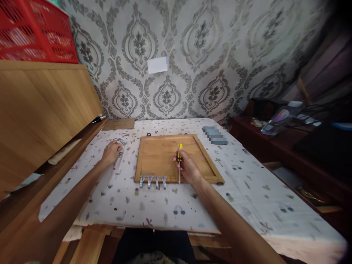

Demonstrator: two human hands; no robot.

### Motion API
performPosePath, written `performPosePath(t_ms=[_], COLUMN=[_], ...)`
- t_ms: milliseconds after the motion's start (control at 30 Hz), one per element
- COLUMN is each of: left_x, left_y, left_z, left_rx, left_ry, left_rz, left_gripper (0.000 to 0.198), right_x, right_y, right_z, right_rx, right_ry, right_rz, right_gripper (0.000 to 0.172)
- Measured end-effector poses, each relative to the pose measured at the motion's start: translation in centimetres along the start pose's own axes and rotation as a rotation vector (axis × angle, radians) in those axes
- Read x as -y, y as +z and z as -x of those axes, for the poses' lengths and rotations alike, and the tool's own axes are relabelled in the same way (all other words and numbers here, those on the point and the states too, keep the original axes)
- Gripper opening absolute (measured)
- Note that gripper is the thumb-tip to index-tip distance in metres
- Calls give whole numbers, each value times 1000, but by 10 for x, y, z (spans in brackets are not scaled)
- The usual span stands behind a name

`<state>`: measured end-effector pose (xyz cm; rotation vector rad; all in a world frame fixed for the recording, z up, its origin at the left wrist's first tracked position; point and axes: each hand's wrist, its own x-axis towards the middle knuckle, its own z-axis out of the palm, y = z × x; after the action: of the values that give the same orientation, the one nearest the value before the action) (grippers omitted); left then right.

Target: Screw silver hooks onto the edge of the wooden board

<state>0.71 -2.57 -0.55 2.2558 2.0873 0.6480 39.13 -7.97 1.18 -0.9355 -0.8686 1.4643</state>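
My right hand [187, 167] is closed round the yellow-and-black handle of a screwdriver [179, 156]. Its shaft points down toward the near edge of a shallow wooden panel with a raised frame [156, 154], which lies flat on the table. Along that edge, left of the screwdriver, a strip with several shiny metal hooks [153, 179] hangs over the side. Left of the panel, my left hand [111, 152] rests low over the cloth with its fingers curled at small hardware in clear packaging [121, 141]; what sits between the fingertips is too small to make out.
A white patterned cloth [165, 205] covers the table. Behind the panel lie a blurred phone-like object [215, 135] and flat cardboard [118, 124]. A wooden cabinet [46, 110] carrying a red basket [35, 33] stands left. To the right, a dark shelf holds a clear bottle [282, 117].
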Motion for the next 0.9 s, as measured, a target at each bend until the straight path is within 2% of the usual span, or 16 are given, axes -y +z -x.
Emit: performPosePath(t_ms=[133,300,400,600,700,900], left_x=[0,-10,-12,-3,-9,-34], left_y=[-6,4,7,1,11,35], left_z=[3,14,16,-12,-26,-35], left_rx=[37,183,219,143,138,248], left_ry=[28,69,87,110,178,393], left_rz=[87,190,203,154,144,145], left_gripper=[37,39,39,39,37,33], right_x=[-2,-8,-8,-5,-4,-3], right_y=[-3,-1,0,-5,-6,-6], right_z=[0,0,2,3,2,2], right_rx=[15,38,54,60,48,26], right_ry=[-9,9,25,53,75,106], right_rz=[29,64,76,81,87,107], right_gripper=[54,56,57,52,52,55])
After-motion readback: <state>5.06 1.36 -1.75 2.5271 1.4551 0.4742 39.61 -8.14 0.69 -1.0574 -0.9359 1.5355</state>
